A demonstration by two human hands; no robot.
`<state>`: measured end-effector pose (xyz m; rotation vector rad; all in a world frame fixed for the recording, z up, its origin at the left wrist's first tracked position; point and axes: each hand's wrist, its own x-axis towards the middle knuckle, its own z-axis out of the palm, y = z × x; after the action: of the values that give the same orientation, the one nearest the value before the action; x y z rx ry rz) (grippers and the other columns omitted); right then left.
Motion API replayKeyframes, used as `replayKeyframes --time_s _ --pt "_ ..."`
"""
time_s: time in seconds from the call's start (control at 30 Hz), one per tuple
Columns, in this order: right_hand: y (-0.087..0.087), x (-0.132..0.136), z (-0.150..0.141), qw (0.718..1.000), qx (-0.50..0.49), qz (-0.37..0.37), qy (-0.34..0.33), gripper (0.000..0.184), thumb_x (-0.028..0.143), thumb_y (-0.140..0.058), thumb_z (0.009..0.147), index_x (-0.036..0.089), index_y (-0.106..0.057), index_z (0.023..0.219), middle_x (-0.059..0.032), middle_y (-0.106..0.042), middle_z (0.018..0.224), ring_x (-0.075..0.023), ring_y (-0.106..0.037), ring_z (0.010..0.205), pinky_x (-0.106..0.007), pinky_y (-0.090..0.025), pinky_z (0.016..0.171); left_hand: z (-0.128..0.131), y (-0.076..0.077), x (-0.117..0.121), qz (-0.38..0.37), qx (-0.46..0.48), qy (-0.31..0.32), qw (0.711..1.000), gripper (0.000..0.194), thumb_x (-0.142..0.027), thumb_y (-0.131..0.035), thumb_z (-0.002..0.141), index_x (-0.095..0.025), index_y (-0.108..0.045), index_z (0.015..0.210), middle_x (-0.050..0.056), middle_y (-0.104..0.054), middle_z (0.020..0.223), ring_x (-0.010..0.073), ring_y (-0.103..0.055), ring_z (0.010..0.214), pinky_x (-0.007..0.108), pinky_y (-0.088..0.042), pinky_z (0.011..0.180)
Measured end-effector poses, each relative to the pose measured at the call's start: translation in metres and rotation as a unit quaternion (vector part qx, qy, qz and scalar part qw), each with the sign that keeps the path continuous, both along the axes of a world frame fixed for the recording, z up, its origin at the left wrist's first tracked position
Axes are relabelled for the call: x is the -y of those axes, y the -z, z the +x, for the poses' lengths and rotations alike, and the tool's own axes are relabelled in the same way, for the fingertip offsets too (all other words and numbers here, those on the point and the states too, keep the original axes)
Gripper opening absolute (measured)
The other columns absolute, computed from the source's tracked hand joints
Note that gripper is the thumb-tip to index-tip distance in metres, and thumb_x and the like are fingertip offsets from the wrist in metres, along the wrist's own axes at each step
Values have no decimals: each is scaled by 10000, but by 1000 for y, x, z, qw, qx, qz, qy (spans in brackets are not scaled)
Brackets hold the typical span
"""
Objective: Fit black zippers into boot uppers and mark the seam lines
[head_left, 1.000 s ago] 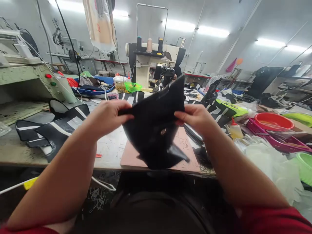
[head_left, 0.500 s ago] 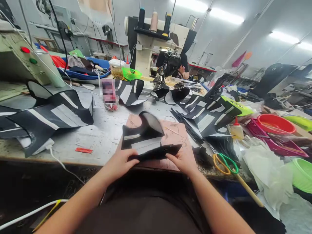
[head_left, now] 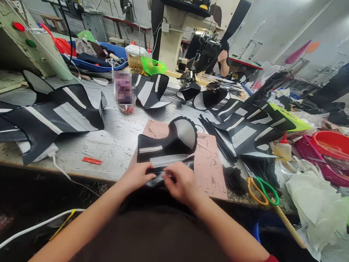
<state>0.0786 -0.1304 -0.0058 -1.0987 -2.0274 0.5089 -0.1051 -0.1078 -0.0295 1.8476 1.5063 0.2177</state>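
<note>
A black leather piece point(head_left: 159, 143) with pale strips and a rounded, grey-lined end lies on a pink board point(head_left: 209, 174) at the table's front edge. My left hand point(head_left: 139, 175) is closed on its near left edge, thumb above. Near the middle of that same edge, my right hand point(head_left: 181, 182) is curled with thumb and fingers pinched at the leather. The near flap is folded, its dark glossy side showing, and my right hand hides part of it.
Similar black pieces lie left point(head_left: 51, 116) and right point(head_left: 242, 131). Scissors point(head_left: 263, 191) and a glue bottle point(head_left: 283, 148) are at right. A blurred-out object point(head_left: 123, 89) stands behind the board. A sewing machine point(head_left: 204, 51) and another person's hand point(head_left: 223, 57) are farther back.
My right hand has moved left from the piece's right corner to the middle of its near edge. The leather lies flatter, its rounded end turned up. The view has tilted down.
</note>
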Motion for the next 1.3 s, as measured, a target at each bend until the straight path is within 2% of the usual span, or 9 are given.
replayKeyframes --time_s 0.07,0.2,0.33,0.43,0.63,0.73,0.83,1.13,1.3 --pt "-3 -7 -23 988 -36 -122 -93 63 256 -480 806 214 -521 783 -15 -565 716 -146 -514 651 -268 -408 625 2 -2 3 5 -4 17 1000 175 -297 -491 722 -209 -607 817 17 -664 834 203 -598 801 275 -421 669" --pt "14 -23 -48 923 -144 -347 -83 111 271 -508 752 207 -446 685 46 -466 604 -107 -435 566 -227 -364 552 -7 -20 8 28 -42 16 999 138 -254 -491 712 -213 -598 789 34 -665 825 225 -606 768 292 -408 626" --pt "27 -27 -48 885 -183 -419 -89 172 338 -529 707 203 -432 663 68 -398 544 -83 -346 494 -199 -286 470 -28 -37 -8 77 -118 -99 985 309 -505 -532 704 -200 -563 738 52 -638 748 261 -584 701 343 -407 599" --pt "26 -28 -47 853 -220 -465 -85 230 379 -566 655 201 -421 639 79 -403 502 -68 -334 448 -188 -251 436 -31 -35 -31 132 -34 -150 979 408 -553 -464 751 -174 -584 844 74 -655 795 252 -598 724 347 -447 608" --pt "24 -36 -47 742 -384 -549 -4 424 614 -478 608 192 -446 633 79 -382 431 -46 -259 363 -179 -134 378 -8 -18 -27 240 120 17 963 308 -175 -351 831 -198 -631 957 21 -673 974 145 -594 920 278 -450 835" --pt "24 -36 -50 759 -363 -535 81 323 469 -584 536 192 -434 609 75 -390 459 -52 -305 383 -182 -181 372 -11 -10 8 420 70 104 899 300 -101 -384 823 -204 -652 909 28 -683 899 153 -594 852 298 -450 779" --pt "25 -33 -53 771 -331 -528 133 194 308 -556 498 192 -445 607 71 -402 480 -65 -340 416 -183 -223 377 -22 4 45 518 -25 71 852 161 -199 -507 826 -179 -645 908 48 -679 886 184 -584 855 321 -427 764" --pt "23 -27 -50 825 -233 -510 73 183 308 -643 504 168 -535 548 46 -488 470 -94 -431 450 -229 -344 451 -30 31 73 467 -100 114 871 200 -237 -467 852 -167 -615 968 47 -655 975 217 -547 1025 339 -370 907" --pt "30 -20 -54 851 -103 -496 139 297 431 -681 567 180 -561 462 -33 -585 497 -175 -563 533 -299 -435 545 -30 31 73 476 -122 120 863 201 -217 -460 855 -167 -608 981 70 -641 974 218 -568 980 341 -402 842"
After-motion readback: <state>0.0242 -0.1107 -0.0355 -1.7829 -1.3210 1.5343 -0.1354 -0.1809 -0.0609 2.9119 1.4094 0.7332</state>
